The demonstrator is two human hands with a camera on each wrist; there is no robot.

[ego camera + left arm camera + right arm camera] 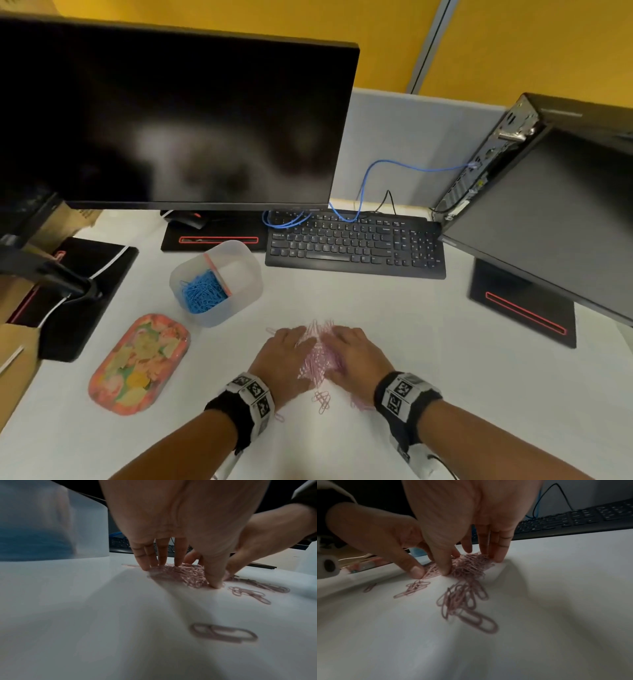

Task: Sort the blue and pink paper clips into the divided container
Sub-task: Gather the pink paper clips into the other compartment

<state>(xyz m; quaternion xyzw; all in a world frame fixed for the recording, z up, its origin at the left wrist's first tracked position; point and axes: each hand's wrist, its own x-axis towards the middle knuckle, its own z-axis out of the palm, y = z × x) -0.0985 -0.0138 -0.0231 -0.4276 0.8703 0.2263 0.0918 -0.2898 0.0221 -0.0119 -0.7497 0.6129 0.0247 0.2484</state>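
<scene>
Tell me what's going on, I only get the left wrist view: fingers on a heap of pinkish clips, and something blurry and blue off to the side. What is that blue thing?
Observer: From the head view, it is a heap of blue paper clips in one half of the divided container.
Operator: And the other half?
Observer: I see nothing in it; no pink clips there.
Operator: Are both hands working the pink clips?
Observer: Yes. The left hand and right hand flank the pink paper clips, fingers straight, pressing them together on the white desk.
Operator: Anything else near the container?
Observer: A flowered tray lies nearer to the person, to the left.
</scene>
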